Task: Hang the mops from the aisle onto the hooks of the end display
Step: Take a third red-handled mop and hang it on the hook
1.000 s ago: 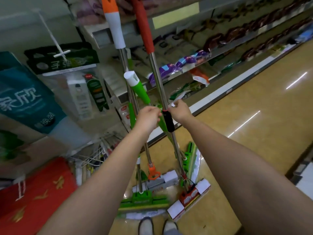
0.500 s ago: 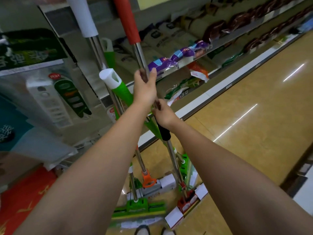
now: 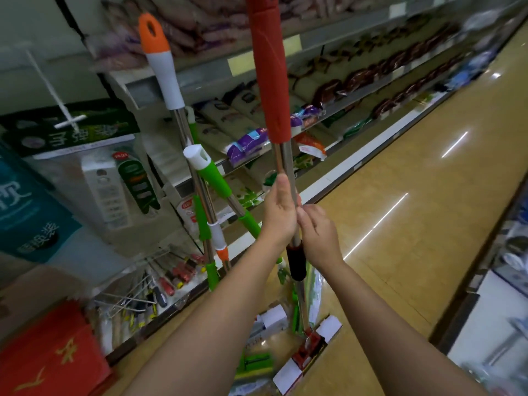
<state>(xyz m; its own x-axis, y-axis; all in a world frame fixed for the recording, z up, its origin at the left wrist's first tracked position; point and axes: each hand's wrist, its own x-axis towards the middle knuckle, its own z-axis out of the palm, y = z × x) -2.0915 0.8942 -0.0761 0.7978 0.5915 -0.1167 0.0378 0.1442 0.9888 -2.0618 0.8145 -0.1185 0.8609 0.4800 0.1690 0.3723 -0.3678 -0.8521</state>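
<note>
A mop with a red grip (image 3: 270,70), a steel pole and a red-and-white sponge head (image 3: 307,351) stands upright in front of me. My left hand (image 3: 278,210) is wrapped round its steel pole just below the red grip. My right hand (image 3: 317,231) grips the same pole right beneath it, above a black collar (image 3: 295,260). Leaning against the shelf to the left are an orange-and-white handled mop (image 3: 161,61) and a green-and-white handled mop (image 3: 210,174). A white display hook (image 3: 61,105) sticks out at upper left.
Shelves of packaged goods (image 3: 357,81) run along the aisle at the back. Hanging packs (image 3: 114,181) and screwdrivers on hooks (image 3: 165,284) fill the end display at left. A red bag (image 3: 51,358) is at bottom left. The tan floor (image 3: 414,210) stretches right.
The red mop has risen: its head is off the other mop heads and its grip is higher in view. My left hand went from the green mop to the red mop's pole.
</note>
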